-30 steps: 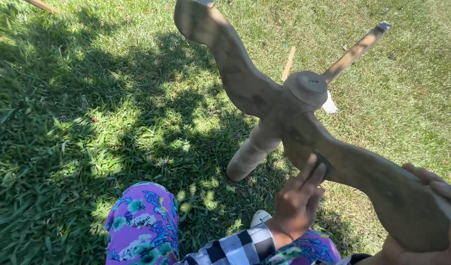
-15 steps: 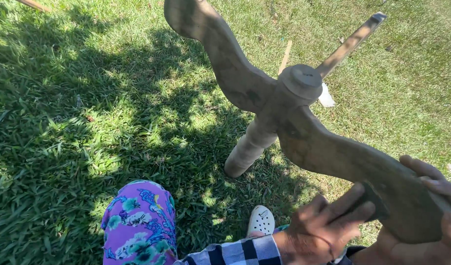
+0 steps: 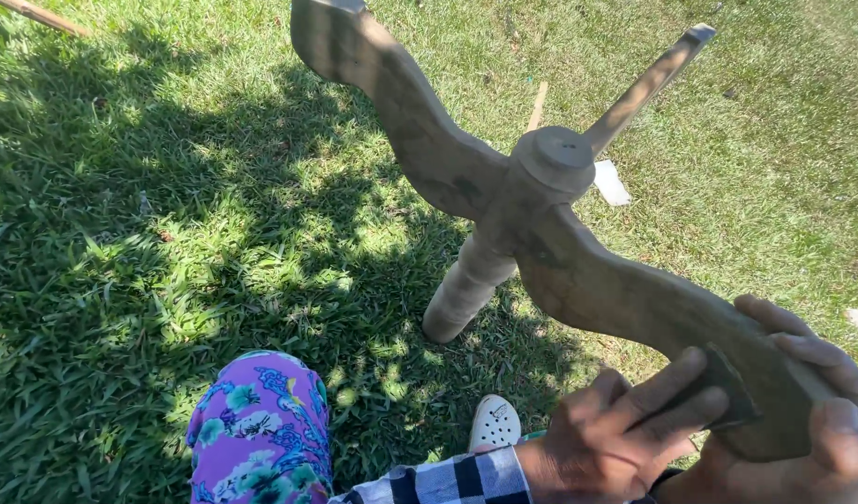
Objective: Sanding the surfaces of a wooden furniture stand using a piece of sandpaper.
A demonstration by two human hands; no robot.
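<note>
Both my hands on the lower leg of an upturned wooden stand, out on the grass.

I see the pale, curvy-legged carved wooden stand point(image 3: 541, 215) filling the centre and right of the frame, its round hub up and its turned post resting on the ground. My left hand point(image 3: 625, 425) presses a small dark sanding pad point(image 3: 723, 383) flat against the lower-right leg; my right hand point(image 3: 821, 411) is wrapped around that leg's end. Sunlit, shadow-dappled green lawn point(image 3: 167, 233) lies beneath, with a white scrap point(image 3: 612, 182) behind.
</note>
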